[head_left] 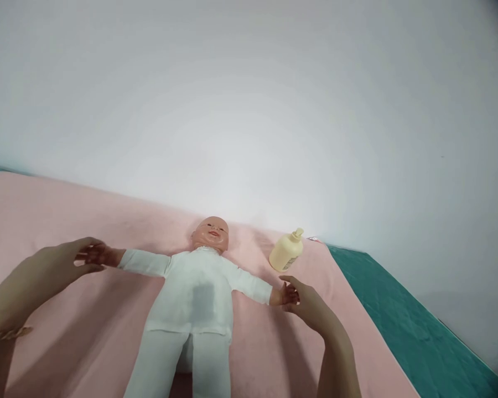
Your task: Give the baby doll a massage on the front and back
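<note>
A baby doll (170, 293) in a white cloth outfit lies on its back on the pink sheet, its arms stretched out to both sides. My left hand (62, 268) curls its fingers and thumb around the doll's hand at the left. At the right, my right hand (311, 301) has the doll's other hand between thumb and fingers. Just beyond my right hand, a pale yellow pump bottle (285, 253) stands upright. A greyish patch shows on the front of the doll's top, and its feet are out of frame.
The pink sheet (257, 354) covers most of the surface. Green material (402, 315) shows along the right, past the sheet's edge. A plain white wall (240, 110) rises right behind the surface. A small white-and-red item (313, 239) lies near the bottle, too small to identify.
</note>
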The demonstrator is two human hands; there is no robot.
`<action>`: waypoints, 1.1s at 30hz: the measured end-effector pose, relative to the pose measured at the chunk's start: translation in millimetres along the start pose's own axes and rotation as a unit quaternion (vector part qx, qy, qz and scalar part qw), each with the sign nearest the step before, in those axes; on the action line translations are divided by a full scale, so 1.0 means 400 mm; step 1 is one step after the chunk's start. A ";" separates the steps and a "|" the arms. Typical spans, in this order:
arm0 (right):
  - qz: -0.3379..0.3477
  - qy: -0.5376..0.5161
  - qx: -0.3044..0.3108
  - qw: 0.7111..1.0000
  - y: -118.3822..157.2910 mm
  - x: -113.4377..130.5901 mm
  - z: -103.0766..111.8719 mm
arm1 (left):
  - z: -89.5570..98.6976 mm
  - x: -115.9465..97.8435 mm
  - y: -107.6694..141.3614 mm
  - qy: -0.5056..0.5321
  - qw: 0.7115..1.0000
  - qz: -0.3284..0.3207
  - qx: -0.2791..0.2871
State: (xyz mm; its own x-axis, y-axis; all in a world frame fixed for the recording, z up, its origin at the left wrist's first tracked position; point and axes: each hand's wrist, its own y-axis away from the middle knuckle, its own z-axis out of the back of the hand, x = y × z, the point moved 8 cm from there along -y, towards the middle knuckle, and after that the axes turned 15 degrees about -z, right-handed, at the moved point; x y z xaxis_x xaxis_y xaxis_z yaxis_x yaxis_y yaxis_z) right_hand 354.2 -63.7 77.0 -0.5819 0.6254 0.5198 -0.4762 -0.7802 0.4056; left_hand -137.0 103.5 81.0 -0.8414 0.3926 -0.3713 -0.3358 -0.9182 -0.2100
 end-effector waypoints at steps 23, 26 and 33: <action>0.316 0.129 -0.078 0.937 0.236 0.340 -0.247 | -0.118 -0.513 0.067 0.117 0.896 -0.428 -0.009; 0.314 0.162 -0.089 0.931 0.237 0.343 -0.260 | -0.121 -0.519 0.066 0.101 0.900 -0.425 0.011; 0.310 0.174 -0.082 0.931 0.239 0.343 -0.262 | -0.111 -0.522 0.063 0.111 0.896 -0.429 0.009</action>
State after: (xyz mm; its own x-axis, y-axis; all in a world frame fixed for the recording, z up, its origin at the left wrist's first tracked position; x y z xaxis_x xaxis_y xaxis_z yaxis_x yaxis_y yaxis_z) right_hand 159.7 -51.4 108.2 -0.9430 0.0429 0.3301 -0.0548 -0.9981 -0.0265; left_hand 49.1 0.7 113.1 -0.1653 0.9536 -0.2515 -0.8273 -0.2729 -0.4910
